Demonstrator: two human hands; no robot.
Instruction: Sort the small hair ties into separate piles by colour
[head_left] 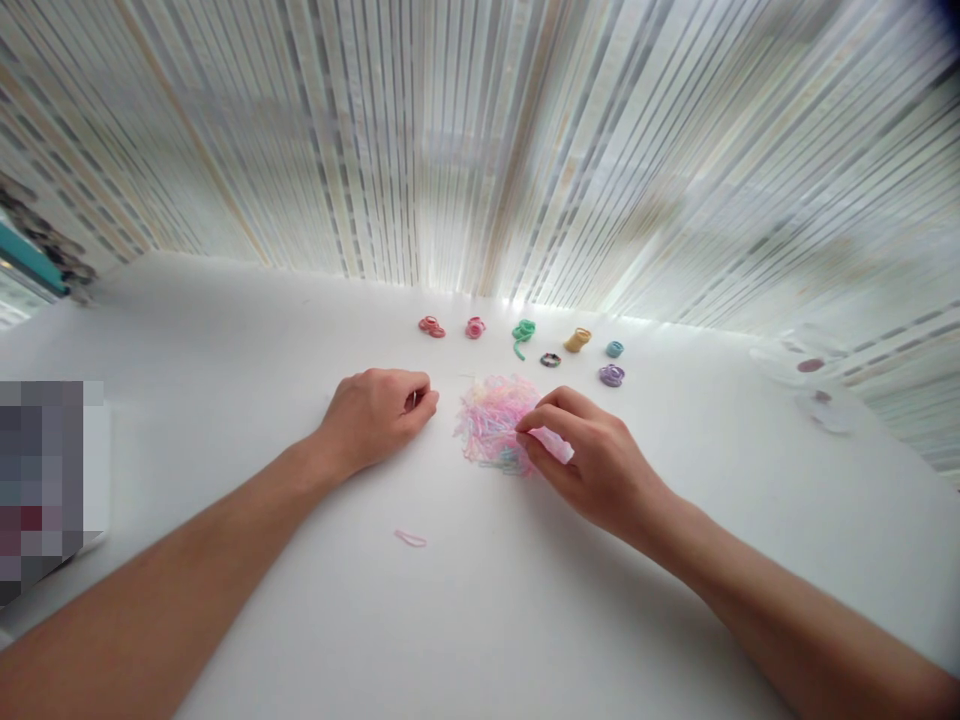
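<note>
A loose heap of small pastel rubber bands [491,415], mostly pink with some pale blue and yellow, lies on the white table. Over its right side is my right hand [592,450], thumb and forefinger pinched on a rubber band at the heap's surface. To the left of the heap my left hand [375,415] rests on the table with its fingers curled. Its thumb and forefinger come together, and anything between them is hidden. One pink rubber band [410,539] lies by itself nearer to me.
Behind the heap sit small coiled bundles: red [431,326], pink [475,327], green [524,332], yellow [577,340], blue [615,349] and purple [612,375]. A dark multicoloured ring [550,360] lies among them. Clear plastic containers [806,365] stand at right. A striped curtain [465,150] hangs behind.
</note>
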